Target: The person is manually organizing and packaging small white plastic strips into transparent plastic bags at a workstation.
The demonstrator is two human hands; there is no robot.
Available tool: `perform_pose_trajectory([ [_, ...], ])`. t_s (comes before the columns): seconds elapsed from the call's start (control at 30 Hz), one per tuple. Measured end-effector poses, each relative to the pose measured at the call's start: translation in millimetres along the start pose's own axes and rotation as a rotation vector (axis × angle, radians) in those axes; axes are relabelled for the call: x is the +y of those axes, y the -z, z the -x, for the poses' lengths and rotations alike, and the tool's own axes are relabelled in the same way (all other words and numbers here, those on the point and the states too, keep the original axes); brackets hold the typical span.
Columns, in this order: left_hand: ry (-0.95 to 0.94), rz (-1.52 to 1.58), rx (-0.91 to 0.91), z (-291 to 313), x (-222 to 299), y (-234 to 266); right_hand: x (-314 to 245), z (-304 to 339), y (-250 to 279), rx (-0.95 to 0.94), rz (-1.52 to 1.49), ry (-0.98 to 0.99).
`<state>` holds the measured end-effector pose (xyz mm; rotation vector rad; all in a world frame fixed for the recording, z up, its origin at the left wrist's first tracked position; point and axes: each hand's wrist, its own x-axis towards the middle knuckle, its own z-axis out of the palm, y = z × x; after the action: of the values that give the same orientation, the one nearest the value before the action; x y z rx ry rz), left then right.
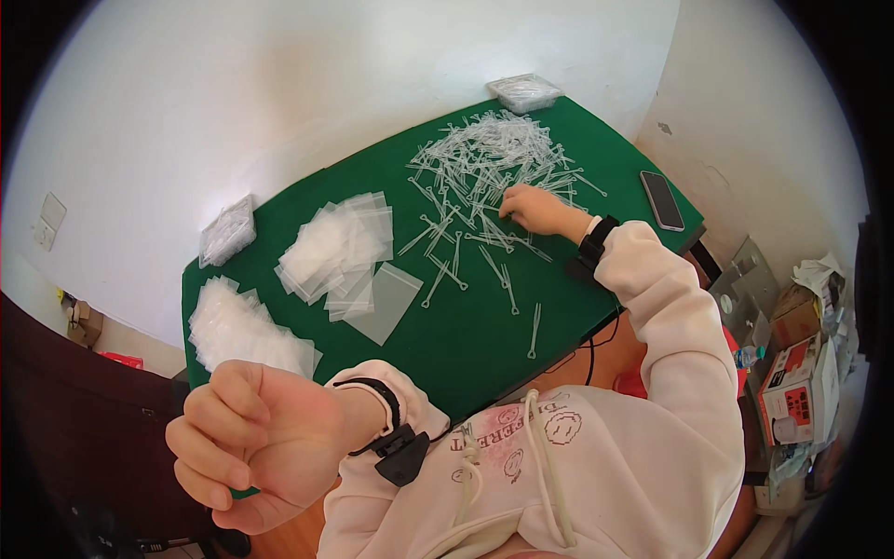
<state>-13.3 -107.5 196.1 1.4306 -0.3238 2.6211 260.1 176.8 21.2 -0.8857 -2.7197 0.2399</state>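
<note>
My right hand (540,210) reaches down to the near side of a heap of clear plastic two-pronged picks (494,149), each with a small ring at one end. Its thumb and fingers are closed together among the picks; what they hold, if anything, is hidden. Loose picks (535,331) lie scattered on the green tabletop (438,354) towards me. My left hand (256,433) is raised at the near left, palm turned up, fingers curled towards the thumb with nothing visible in them. Just beyond it lies a pile of clear zip bags (242,326).
A second pile of zip bags (340,242) spreads over the table's left half. Filled clear packs stand at the back left (228,231) and far edge (524,93). A phone (662,200) lies at the right. Boxes (792,387) are stacked beside the table.
</note>
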Motion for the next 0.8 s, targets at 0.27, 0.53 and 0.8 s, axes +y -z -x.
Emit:
perform_pose_trajectory([
  [0.27, 0.007, -0.002, -0.018, 0.8, -1.9, 1.8, -20.9, 8.1, -5.3, 0.134, 0.041, 0.056],
  [0.53, 0.006, -0.019, -0.040, 2.6, -2.7, 1.7, -23.6, 15.1, -1.8, 0.181, 0.091, 0.095],
  [0.8, 0.013, -0.007, -0.061, 3.1, -5.4, 3.4, -21.5, 13.7, 0.3, 0.117, 0.022, 0.236],
])
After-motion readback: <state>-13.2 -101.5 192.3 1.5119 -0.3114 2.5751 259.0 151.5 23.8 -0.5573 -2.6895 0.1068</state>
